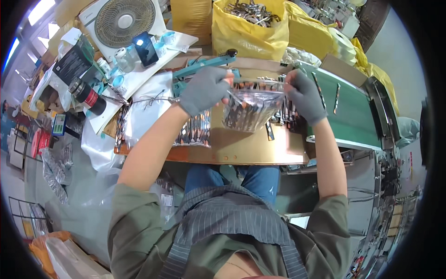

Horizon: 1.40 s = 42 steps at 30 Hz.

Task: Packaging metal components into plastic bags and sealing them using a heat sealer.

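Observation:
Between my hands hangs a clear plastic bag (250, 111) filled with several slim dark pieces that have orange and white marks. My left hand (203, 90), in a grey glove with bare fingertips, pinches the bag's upper left corner. The upper right corner is gripped by my right hand (305, 95), gloved the same way. Just behind my left hand stands a teal lever-arm bag sealer (204, 66), partly hidden by that hand. Packed rows of similar slim pieces (195, 130) lie under my left forearm. Loose ones (289, 117) lie beside my right hand.
A green conveyor belt (355, 123) carrying a few slim pieces runs along the right. Behind the cardboard-covered table (251, 151) stands a yellow sack (248, 39) of metal pieces. A fan (124, 21), a phone (145, 49) and a dark bottle (87, 95) crowd the back left.

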### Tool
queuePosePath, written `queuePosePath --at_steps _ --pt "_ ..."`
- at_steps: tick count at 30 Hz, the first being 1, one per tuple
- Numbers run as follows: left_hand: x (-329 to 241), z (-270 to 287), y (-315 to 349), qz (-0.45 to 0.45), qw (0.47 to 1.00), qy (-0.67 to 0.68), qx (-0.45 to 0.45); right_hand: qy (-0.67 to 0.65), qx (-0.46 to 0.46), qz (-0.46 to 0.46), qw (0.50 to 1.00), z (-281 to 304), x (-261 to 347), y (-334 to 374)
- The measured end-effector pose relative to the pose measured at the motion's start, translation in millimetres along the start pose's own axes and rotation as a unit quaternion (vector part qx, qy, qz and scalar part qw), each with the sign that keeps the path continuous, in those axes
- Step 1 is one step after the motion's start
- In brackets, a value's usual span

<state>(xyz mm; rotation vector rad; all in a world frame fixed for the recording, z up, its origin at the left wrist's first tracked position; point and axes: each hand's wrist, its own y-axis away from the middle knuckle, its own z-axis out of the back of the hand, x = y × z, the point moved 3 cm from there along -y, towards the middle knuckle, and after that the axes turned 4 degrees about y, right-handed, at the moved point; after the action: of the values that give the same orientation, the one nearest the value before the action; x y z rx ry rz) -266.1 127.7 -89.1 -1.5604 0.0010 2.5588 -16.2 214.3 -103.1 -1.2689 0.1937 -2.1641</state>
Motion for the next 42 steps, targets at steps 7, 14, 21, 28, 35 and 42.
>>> queuePosePath --at_steps 7,14,21,28,35,42 --pt "-14.4 5.6 13.1 -0.014 0.999 0.042 0.01 0.131 -0.05 0.126 0.982 10.1 55.4 -9.0" --pt "-25.5 22.3 19.9 -0.119 0.976 0.092 -0.157 0.159 0.088 0.196 0.964 -69.1 55.9 -15.3" --pt "152.5 -9.0 -15.3 0.073 0.954 0.238 -0.167 0.316 0.07 0.163 0.932 -151.9 -22.6 -106.1" --pt "230.7 -5.2 -58.7 0.211 0.868 0.414 -0.174 0.207 -0.061 -0.001 0.976 -182.5 -48.3 -207.3" --pt "256.8 -2.0 -73.7 0.229 0.878 0.311 -0.284 0.387 -0.046 -0.04 0.92 -204.6 -131.4 -191.4" --pt "259.2 7.1 -57.6 0.262 0.861 0.342 -0.269 0.353 -0.041 -0.038 0.934 -226.8 -134.0 -189.0"
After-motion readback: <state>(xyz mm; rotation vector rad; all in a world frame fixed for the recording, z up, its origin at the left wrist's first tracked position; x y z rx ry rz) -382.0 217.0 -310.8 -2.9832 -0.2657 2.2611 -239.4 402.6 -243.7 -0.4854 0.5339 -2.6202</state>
